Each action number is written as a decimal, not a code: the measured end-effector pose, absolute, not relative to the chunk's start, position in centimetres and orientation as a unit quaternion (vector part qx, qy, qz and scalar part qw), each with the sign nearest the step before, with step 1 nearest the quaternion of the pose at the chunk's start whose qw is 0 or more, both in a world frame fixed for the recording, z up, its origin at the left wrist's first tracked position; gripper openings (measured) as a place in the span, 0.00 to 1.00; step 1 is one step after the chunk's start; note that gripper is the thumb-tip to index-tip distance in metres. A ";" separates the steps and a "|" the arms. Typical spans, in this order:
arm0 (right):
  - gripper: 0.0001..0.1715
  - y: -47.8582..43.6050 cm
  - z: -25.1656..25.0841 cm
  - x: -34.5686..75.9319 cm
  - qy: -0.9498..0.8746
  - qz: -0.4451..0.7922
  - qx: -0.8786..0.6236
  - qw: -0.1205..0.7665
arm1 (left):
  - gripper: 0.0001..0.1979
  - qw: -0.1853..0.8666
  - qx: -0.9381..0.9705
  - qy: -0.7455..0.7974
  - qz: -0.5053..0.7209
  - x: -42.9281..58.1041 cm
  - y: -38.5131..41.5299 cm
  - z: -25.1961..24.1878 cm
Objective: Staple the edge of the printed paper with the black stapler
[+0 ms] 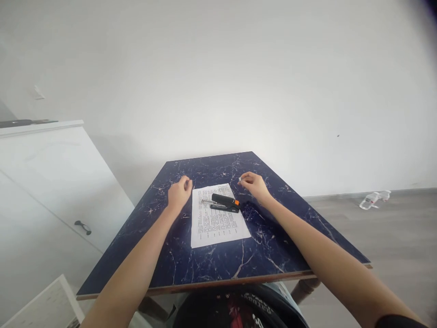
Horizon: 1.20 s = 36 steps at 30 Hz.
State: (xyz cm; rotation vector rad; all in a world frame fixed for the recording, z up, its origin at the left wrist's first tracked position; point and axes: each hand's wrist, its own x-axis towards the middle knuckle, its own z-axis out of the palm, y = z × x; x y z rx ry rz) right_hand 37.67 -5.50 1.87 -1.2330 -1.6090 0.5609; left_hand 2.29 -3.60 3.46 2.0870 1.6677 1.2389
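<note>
A black stapler with an orange patch at its right end lies on a printed sheet of paper. Its top arm is raised a little, and a metal part sticks out to the left. Between the thumb and fingertips of my right hand is a small pale grey piece, held just above the table, right of the sheet's far corner. My left hand is closed near the sheet's far left corner, not touching the stapler. Whatever its curled fingers hold, if anything, is hidden.
The dark blue marbled table has a brown front edge and stands against a white wall. To the left is a white cabinet with a black handle. Clear plastic packaging lies on the grey floor at right.
</note>
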 end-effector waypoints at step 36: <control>0.13 0.1 -2.2 44.0 -0.695 0.070 -0.617 0.361 | 0.13 -0.022 0.787 0.593 0.169 -1.3 0.7 1.0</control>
